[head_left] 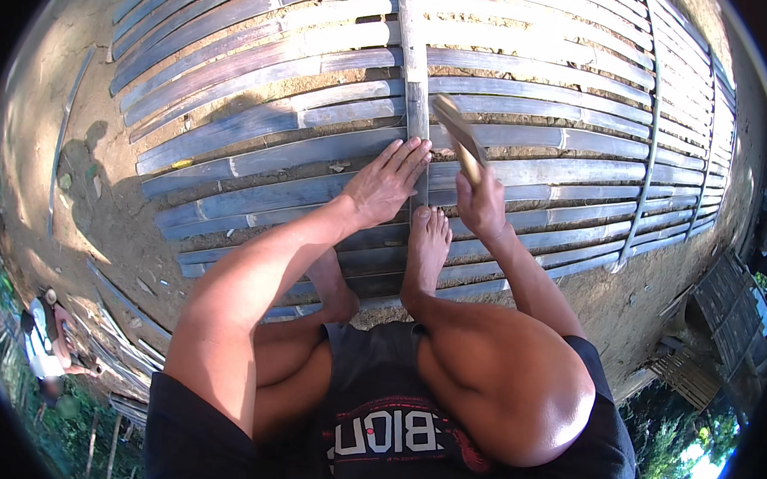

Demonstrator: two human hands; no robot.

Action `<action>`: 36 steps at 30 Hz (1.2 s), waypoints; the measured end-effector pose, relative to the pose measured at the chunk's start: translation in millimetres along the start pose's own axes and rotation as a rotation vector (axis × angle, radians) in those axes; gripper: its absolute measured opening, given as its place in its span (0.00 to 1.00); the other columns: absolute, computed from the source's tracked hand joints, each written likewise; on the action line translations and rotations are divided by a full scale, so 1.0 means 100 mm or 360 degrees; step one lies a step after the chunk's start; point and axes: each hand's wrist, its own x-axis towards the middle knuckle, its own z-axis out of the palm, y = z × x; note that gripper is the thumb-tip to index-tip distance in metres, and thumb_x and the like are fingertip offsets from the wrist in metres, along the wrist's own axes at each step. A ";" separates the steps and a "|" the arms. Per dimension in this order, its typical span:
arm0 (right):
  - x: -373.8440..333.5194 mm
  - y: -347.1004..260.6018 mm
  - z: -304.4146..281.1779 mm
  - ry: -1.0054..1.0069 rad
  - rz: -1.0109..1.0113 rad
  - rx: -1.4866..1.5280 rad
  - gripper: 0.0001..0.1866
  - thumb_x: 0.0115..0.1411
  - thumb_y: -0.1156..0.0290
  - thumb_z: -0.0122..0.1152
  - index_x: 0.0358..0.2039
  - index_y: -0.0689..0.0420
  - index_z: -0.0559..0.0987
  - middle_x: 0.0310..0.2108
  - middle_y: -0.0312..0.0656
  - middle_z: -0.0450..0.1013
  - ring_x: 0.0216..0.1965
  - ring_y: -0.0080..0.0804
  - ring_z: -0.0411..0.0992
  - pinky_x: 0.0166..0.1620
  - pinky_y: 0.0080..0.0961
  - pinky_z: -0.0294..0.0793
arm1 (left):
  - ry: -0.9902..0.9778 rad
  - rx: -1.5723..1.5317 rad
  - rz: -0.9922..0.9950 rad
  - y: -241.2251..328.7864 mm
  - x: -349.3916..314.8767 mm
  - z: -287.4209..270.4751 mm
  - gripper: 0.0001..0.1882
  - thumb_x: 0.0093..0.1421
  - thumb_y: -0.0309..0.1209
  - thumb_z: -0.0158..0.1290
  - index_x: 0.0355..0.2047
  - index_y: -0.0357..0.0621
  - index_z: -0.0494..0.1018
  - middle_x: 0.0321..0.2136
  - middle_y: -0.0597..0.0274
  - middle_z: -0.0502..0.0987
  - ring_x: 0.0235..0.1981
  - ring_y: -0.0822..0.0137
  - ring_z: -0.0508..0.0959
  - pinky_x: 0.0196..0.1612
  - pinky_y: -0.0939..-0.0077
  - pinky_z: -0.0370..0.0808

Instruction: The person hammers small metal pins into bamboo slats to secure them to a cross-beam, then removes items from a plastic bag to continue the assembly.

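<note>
From the head view I see no container of any kind; what fills the upper half is a panel of split bamboo slats [259, 138] laid flat on bare dirt ground [70, 93], the slats running side to side and bending with the lens.

A narrow upright bamboo strip [414, 76] crosses the slats from 12 o'clock down toward the middle. My left hand [385, 183] lies flat and spread, fingers apart, pressing on the slats just at the 9 o'clock side of that strip, its fingertips touching the strip's edge. It grips nothing.

My right hand [481, 206] is closed tight around the handle of a wooden tool [460, 138], which rises from the fist toward 11 o'clock, its upper end over the slats just at the 3 o'clock side of the strip. I cannot tell whether that end touches the bamboo.

A bare foot [427, 242] rests on the slats at 6 o'clock from the strip, between the two hands.

A second thin cross strip [647, 149] curves over the panel at 3 o'clock. Another person [48, 343] sits at 8 o'clock, well apart.
</note>
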 end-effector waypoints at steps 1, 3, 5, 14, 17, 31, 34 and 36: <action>0.10 0.09 0.02 -0.0402 0.0309 -0.0211 0.13 0.69 0.63 0.51 0.47 0.57 0.66 0.26 0.63 0.74 0.29 0.66 0.74 0.29 0.54 0.72 | -0.0046 0.0062 -0.0007 0.02 0.04 0.00 0.33 0.65 0.41 0.47 0.66 0.33 0.59 0.69 0.47 0.56 0.71 0.54 0.53 0.72 0.58 0.49; 0.29 0.06 0.01 -0.0468 0.0242 -0.0143 0.11 0.69 0.64 0.51 0.43 0.57 0.64 0.26 0.62 0.75 0.29 0.67 0.73 0.30 0.57 0.71 | -0.0006 -0.0088 -0.0061 0.02 0.04 0.02 0.32 0.65 0.38 0.45 0.65 0.32 0.60 0.68 0.47 0.56 0.71 0.53 0.54 0.73 0.57 0.48; 0.33 -0.07 -0.07 -0.0498 0.0295 -0.0036 0.12 0.69 0.64 0.51 0.45 0.57 0.65 0.27 0.63 0.74 0.30 0.67 0.73 0.31 0.56 0.72 | -0.0027 -0.0136 -0.0094 0.04 0.01 0.03 0.31 0.64 0.36 0.42 0.65 0.32 0.60 0.69 0.47 0.56 0.71 0.53 0.53 0.73 0.57 0.46; 0.57 0.25 -0.33 -0.0833 0.0162 -0.0357 0.17 0.64 0.69 0.60 0.50 0.61 0.69 0.24 0.55 0.76 0.27 0.60 0.77 0.29 0.47 0.76 | -0.0136 -0.0055 -0.0109 0.01 0.07 -0.03 0.33 0.61 0.35 0.42 0.66 0.34 0.59 0.70 0.49 0.54 0.72 0.52 0.52 0.73 0.56 0.45; 0.63 0.07 -0.48 -0.0630 -0.0053 -0.0102 0.18 0.64 0.69 0.60 0.50 0.62 0.68 0.26 0.55 0.76 0.26 0.59 0.76 0.29 0.46 0.77 | -0.0126 -0.0161 -0.0126 0.08 -0.01 0.00 0.34 0.61 0.35 0.43 0.66 0.33 0.58 0.70 0.48 0.53 0.72 0.52 0.52 0.73 0.56 0.45; 0.80 0.50 -0.58 -0.0910 -0.0214 -0.0587 0.17 0.65 0.63 0.58 0.49 0.57 0.67 0.22 0.53 0.76 0.24 0.56 0.76 0.26 0.48 0.76 | -0.0176 -0.0088 -0.0104 0.09 0.05 -0.08 0.33 0.63 0.37 0.46 0.65 0.32 0.60 0.69 0.46 0.55 0.70 0.51 0.55 0.72 0.56 0.48; 0.94 0.54 -0.53 -0.0857 -0.0220 -0.0390 0.15 0.67 0.61 0.56 0.46 0.55 0.67 0.22 0.53 0.75 0.24 0.57 0.75 0.25 0.50 0.74 | -0.0155 -0.0001 -0.0113 0.02 0.12 -0.09 0.33 0.61 0.37 0.47 0.64 0.32 0.63 0.69 0.46 0.56 0.70 0.50 0.55 0.72 0.55 0.49; 0.84 0.29 -0.56 -0.0708 -0.0350 -0.0136 0.14 0.66 0.61 0.56 0.44 0.55 0.67 0.21 0.52 0.75 0.23 0.57 0.75 0.26 0.50 0.74 | -0.0204 -0.0036 -0.0105 0.09 0.02 -0.08 0.33 0.61 0.38 0.46 0.64 0.32 0.63 0.69 0.46 0.56 0.70 0.50 0.55 0.72 0.55 0.49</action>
